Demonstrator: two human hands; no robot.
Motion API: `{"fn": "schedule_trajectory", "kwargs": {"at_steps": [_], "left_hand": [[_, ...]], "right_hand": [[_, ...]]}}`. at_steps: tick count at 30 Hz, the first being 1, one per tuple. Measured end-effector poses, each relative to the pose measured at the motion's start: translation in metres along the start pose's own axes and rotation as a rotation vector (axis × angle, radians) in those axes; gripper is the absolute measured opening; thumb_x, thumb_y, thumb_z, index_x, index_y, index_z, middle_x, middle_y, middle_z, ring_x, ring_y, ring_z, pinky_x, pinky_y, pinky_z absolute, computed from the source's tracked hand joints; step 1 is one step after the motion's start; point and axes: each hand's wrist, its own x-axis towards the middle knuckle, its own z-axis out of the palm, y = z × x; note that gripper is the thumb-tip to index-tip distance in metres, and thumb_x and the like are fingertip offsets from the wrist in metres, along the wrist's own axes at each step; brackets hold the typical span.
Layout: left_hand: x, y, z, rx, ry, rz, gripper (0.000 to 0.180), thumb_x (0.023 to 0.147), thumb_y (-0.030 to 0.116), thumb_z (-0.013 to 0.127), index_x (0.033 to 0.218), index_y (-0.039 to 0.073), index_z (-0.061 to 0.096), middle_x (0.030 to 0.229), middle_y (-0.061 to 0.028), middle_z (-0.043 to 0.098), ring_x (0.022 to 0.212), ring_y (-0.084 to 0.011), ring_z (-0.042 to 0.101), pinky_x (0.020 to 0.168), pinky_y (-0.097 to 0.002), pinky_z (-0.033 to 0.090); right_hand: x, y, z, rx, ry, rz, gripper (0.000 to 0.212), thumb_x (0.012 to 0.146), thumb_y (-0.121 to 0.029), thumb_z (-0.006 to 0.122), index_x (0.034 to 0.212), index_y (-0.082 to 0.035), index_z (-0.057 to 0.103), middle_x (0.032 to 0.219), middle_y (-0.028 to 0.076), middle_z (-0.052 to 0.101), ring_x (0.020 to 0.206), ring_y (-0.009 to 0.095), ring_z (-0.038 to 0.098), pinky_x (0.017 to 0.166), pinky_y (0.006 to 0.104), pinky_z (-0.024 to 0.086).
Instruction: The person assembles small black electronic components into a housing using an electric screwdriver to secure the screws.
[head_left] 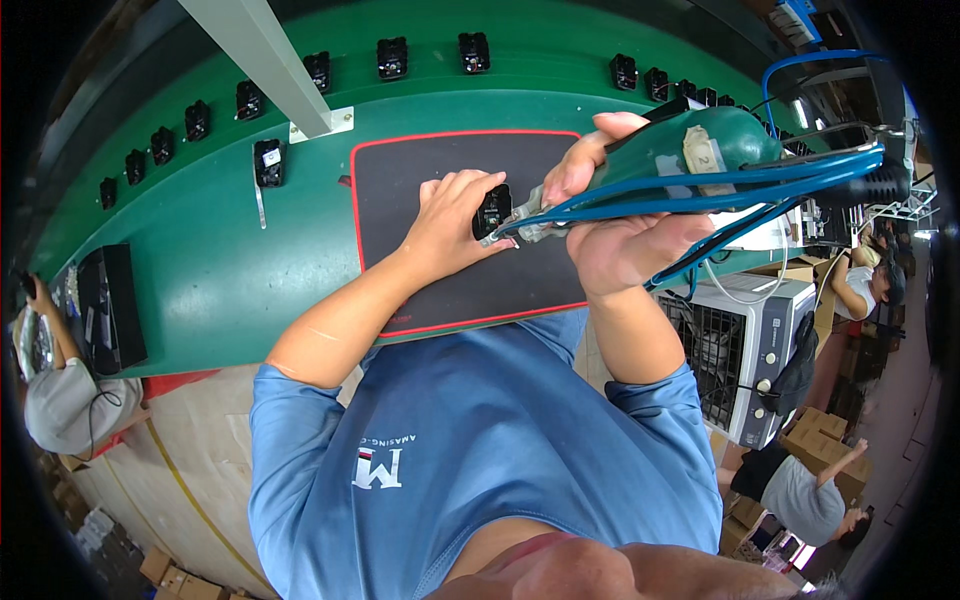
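My left hand (pixel 447 222) is closed around a small black plastic housing (pixel 493 212), holding it down on a dark mat with a red border (pixel 400 175). My right hand (pixel 622 250) grips a green handheld power screwdriver (pixel 742 138), which has a paper label taped to its body. Blue hoses (pixel 740 180) run along the tool toward the upper right. The tool's tip points left and meets the housing beside my left fingertips. My fingers and the tool hide the exact contact point.
Several similar black housings (pixel 392 58) line the green belt behind the bench. Another housing with a pale strip (pixel 268 165) lies left of the mat, near a metal post (pixel 262 65). A black tray (pixel 110 308) sits far left. An air cooler (pixel 745 350) stands right; people work on both sides.
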Motion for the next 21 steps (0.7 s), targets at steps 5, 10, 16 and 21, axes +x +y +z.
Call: {"fn": "schedule_trajectory", "kwargs": {"at_steps": [5,10,16,21], "left_hand": [[0.0003,-0.0009,0.0002,0.005,0.005,0.008,0.088,0.062,0.033,0.091,0.137,0.009,0.05,0.125,-0.0093,0.056,0.113,-0.0278,0.053,0.093,-0.042,0.033],[0.0003,-0.0016,0.0009,0.007,0.01,0.009,0.089,0.062,0.034,0.09,0.138,0.01,0.05,0.125,-0.0093,0.056,0.114,-0.0276,0.053,0.093,-0.042,0.033],[0.0004,-0.0004,-0.0003,-0.005,-0.001,-0.001,0.089,0.062,0.033,0.091,0.138,0.01,0.05,0.123,-0.0086,0.056,0.111,-0.0275,0.054,0.093,-0.0419,0.033],[-0.0001,-0.0021,0.001,-0.011,0.011,0.009,0.088,0.062,0.033,0.091,0.137,0.01,0.051,0.122,-0.0083,0.056,0.111,-0.0275,0.054,0.092,-0.0419,0.033]], "right_hand": [[-0.0011,0.0059,-0.004,0.04,0.016,-0.009,0.109,0.076,-0.092,0.04,0.123,0.006,0.052,0.086,0.01,0.058,0.068,0.017,0.058,0.058,0.0289,0.05],[-0.0014,0.0069,-0.0049,0.072,0.0,-0.008,0.108,0.076,-0.089,0.046,0.121,0.008,0.053,0.103,0.01,0.059,0.076,0.014,0.058,0.059,0.0253,0.048],[-0.0021,0.0078,-0.0032,0.059,0.029,-0.013,0.108,0.076,-0.089,0.046,0.121,0.008,0.053,0.103,0.01,0.059,0.076,0.015,0.058,0.059,0.0257,0.048],[-0.0015,0.0086,-0.0035,0.065,-0.002,0.004,0.108,0.076,-0.09,0.045,0.121,0.008,0.053,0.102,0.01,0.059,0.076,0.015,0.058,0.059,0.026,0.048]]}}
